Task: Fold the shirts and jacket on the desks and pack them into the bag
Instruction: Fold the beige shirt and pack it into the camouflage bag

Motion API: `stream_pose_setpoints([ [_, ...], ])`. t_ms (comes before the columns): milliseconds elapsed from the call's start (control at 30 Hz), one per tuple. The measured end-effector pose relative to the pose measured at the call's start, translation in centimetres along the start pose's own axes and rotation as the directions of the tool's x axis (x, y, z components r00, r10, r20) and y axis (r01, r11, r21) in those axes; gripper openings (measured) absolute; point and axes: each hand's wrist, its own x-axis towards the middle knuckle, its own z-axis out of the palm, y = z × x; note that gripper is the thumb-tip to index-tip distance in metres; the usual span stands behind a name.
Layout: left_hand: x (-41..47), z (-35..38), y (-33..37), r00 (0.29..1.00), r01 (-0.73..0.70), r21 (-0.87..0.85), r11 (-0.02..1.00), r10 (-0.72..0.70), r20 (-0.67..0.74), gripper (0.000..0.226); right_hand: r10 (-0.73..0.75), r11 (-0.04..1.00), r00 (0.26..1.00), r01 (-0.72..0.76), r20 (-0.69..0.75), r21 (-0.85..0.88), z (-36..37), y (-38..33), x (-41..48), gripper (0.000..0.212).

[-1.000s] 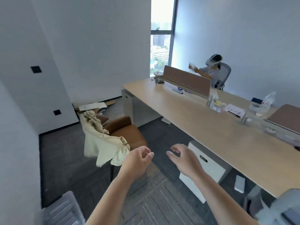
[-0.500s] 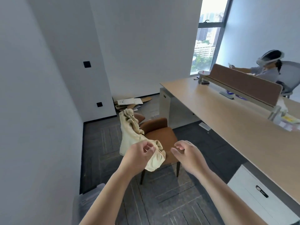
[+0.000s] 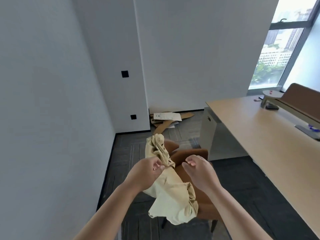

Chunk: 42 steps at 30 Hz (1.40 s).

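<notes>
A cream jacket (image 3: 170, 193) hangs crumpled over the back and seat of a brown chair (image 3: 192, 154) in the middle of the view. My left hand (image 3: 147, 173) is in front of the jacket's left edge with its fingers loosely curled, thumb near the forefinger, and no cloth visibly pinched. My right hand (image 3: 199, 172) hovers just right of the jacket, over the chair seat, with its fingers apart and nothing in it. No bag is in view.
A long wooden desk (image 3: 270, 139) with a brown divider panel (image 3: 301, 96) runs along the right. Flattened cardboard and papers (image 3: 167, 116) lie on the floor by the far wall. White walls close in on the left. The floor is dark carpet.
The view has swung left and come closer to the chair. Both hands, once low over the floor, are now at the jacket. The seated person has left the view.
</notes>
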Motion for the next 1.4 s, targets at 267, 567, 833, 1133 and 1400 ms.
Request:
stream_pose_setpoints([
  [267, 12.7, -0.5, -5.0, 1.0, 0.019, 0.002, 1.0, -0.019, 0.018, 0.026, 0.065, 0.997, 0.993, -0.061, 0.101, -0.039, 4.7, 1.0, 11.7, 0.031],
  [567, 32.4, 0.3, -18.2, 0.981, -0.135, 0.106, 0.985, 0.118, 0.157, 0.018, 0.283, 0.956, 0.947, -0.264, 0.154, -0.131, 16.5, 4.1, 27.8, 0.036],
  [833, 43.6, 5.8, -28.7, 0.934, -0.122, 0.109, 0.986, 0.077, 0.348, 0.023, 0.472, 0.881, 0.835, -0.445, 0.282, -0.159, 26.7, 6.3, 36.1, 0.054],
  [1133, 45.8, 11.4, -30.9, 0.873, -0.13, -0.006, 0.991, 0.117, 0.473, 0.043, 0.56, 0.828, 0.796, -0.525, 0.228, -0.198, 32.8, 10.3, 39.5, 0.013],
  [1400, 46.8, 10.4, -29.4, 0.876, -0.131, -0.07, 0.989, 0.148, 0.46, 0.04, 0.486, 0.872, 0.871, -0.489, 0.073, 0.02, 26.7, 7.4, 40.3, 0.015],
])
